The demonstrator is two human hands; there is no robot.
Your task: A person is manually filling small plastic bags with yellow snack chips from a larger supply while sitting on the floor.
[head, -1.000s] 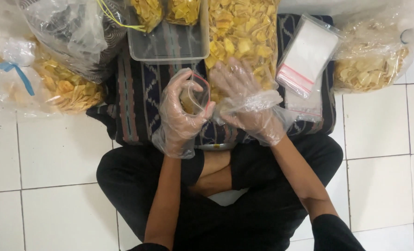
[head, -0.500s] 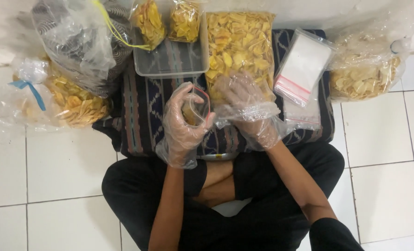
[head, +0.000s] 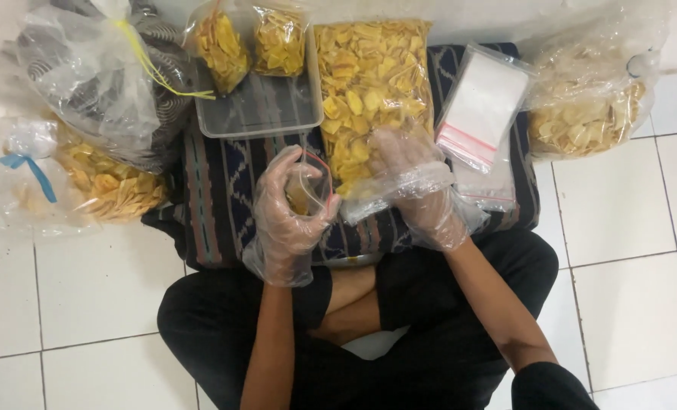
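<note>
Gloved hands at a small zip pouch, beside the big open bag of chips.

The left hand (head: 289, 209), in a loose clear glove, was curled around a small red-zip pouch (head: 308, 186) at mid-frame, pinching its mouth, which faced up-frame. The right hand (head: 410, 178), also gloved, lay with fingers spread on the near end of the large chip bag (head: 372, 83), just right of the pouch and touching it; that bag's long axis ran up-frame, so the right hand was the nearer to the chips. Further right lay a stack of empty pouches (head: 482, 102); up-left, a clear tray (head: 255, 114). Compared with a second before, both hands sat slightly lower in the frame, the right reaching further into the chip bag.
</note>
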